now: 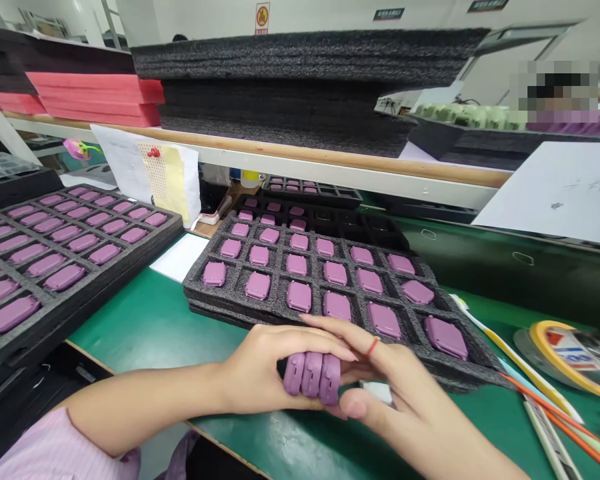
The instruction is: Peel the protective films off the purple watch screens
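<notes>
The left hand [263,363] has its fingers closed round three purple cases [312,377] in a row, held over the worktop [147,333] at the near edge of the middle tray [223,305]. The right hand [410,383] curves round their right end, thumb and fingers apart — whether it grips them I cannot tell. More cases fill the left tray [153,250].

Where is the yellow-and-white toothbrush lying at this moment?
In the head view, the toothbrush lies at the right on the green table, to the right of the right hand, between the middle foam tray and the tape roll.
</notes>
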A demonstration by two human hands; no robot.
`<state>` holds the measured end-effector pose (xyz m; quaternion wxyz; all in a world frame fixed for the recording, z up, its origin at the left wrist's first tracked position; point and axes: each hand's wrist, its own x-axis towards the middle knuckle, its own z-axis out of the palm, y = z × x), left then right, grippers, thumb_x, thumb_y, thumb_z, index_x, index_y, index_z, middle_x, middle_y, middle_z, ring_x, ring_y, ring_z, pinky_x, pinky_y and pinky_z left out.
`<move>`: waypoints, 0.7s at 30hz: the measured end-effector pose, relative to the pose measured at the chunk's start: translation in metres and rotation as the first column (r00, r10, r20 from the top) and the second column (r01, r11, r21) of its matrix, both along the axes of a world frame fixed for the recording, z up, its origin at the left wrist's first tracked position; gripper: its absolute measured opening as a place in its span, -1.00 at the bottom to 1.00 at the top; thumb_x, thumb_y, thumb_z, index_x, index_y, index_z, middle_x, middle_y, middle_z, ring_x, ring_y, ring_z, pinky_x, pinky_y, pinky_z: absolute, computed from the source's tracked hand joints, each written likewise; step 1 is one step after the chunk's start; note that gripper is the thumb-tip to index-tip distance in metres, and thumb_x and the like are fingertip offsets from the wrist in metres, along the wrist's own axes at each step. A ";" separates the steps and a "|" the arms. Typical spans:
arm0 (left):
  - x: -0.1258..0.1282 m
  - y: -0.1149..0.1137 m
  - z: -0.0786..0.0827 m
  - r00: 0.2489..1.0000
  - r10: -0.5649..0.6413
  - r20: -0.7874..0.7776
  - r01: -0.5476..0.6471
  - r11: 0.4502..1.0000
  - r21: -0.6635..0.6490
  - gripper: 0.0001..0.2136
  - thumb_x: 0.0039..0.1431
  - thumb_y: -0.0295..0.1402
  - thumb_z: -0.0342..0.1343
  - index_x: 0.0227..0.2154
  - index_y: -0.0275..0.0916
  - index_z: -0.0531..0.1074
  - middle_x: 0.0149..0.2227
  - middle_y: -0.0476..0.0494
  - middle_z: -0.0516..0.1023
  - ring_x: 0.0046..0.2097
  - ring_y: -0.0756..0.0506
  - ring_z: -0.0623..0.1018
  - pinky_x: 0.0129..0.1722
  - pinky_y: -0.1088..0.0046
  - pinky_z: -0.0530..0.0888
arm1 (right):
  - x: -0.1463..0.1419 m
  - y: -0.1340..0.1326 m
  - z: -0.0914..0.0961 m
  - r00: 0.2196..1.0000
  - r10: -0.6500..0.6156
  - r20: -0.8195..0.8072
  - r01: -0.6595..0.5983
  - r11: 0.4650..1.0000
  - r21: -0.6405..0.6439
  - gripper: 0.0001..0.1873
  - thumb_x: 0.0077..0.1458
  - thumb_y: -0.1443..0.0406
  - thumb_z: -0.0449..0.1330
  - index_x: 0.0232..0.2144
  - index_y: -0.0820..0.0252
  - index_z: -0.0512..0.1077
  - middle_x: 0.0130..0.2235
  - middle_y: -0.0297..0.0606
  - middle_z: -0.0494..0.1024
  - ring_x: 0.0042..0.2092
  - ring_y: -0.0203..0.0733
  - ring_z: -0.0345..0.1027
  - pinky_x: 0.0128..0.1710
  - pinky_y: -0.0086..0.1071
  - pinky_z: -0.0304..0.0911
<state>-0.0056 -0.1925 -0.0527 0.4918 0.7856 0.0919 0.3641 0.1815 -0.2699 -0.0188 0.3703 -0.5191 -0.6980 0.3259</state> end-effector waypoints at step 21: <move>-0.003 -0.005 -0.002 0.997 0.061 -0.054 -0.060 0.998 0.023 -0.39 0.05 -0.24 0.37 0.19 -0.21 0.40 0.09 -0.19 0.61 -0.01 -0.16 0.67 0.03 0.42 0.57 | 0.002 -0.018 0.015 0.928 -0.203 0.311 -0.024 0.804 0.594 -0.55 0.16 0.10 0.32 0.09 -0.03 0.41 -0.05 -0.11 0.61 0.01 0.13 0.54 0.01 -0.01 0.48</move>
